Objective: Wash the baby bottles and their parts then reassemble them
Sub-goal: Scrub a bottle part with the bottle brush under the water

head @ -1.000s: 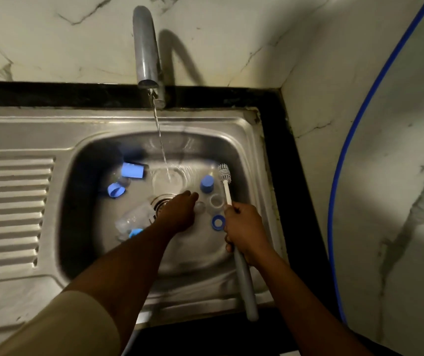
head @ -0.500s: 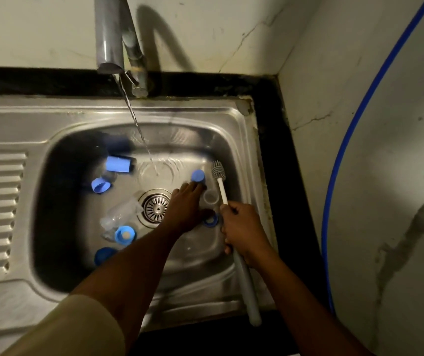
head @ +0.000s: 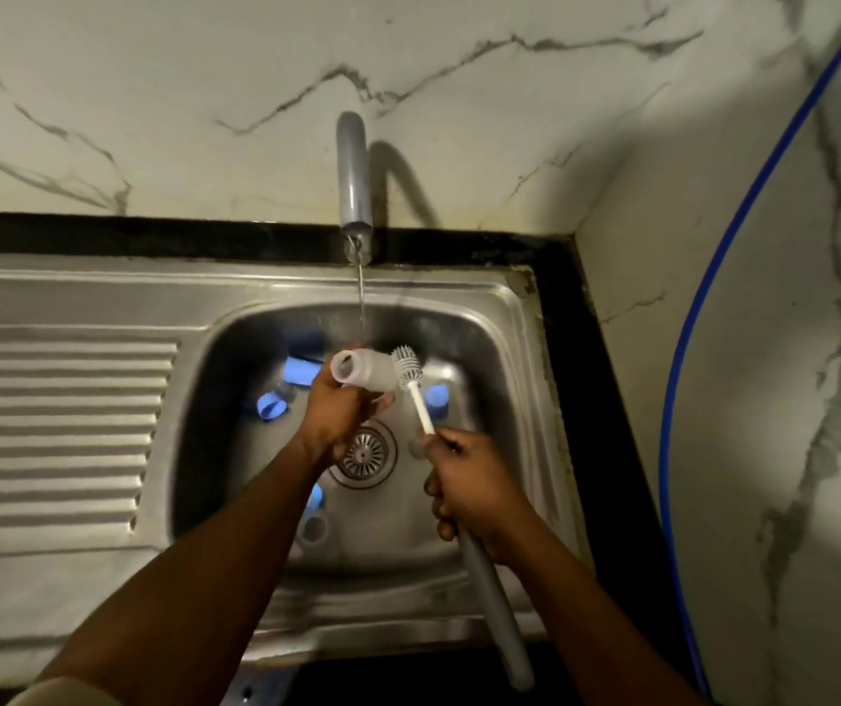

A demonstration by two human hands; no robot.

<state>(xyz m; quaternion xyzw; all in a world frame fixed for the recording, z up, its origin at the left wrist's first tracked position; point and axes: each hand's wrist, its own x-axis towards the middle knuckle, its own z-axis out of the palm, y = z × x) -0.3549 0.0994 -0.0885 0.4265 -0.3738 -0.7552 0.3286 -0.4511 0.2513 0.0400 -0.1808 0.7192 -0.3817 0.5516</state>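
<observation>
The left hand is curled round the clear bottle under the stream, the right hand clenching the brush; I'd turn the bottle's mouth right, toward the bristles

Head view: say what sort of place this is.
Probably a home kitchen: a steel sink with a ribbed drainboard, a tap running over a bottle and brush, and marble-look walls.

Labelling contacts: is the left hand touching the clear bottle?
Touching. Head view: the left hand grips the clear bottle, curled round its body.
</observation>
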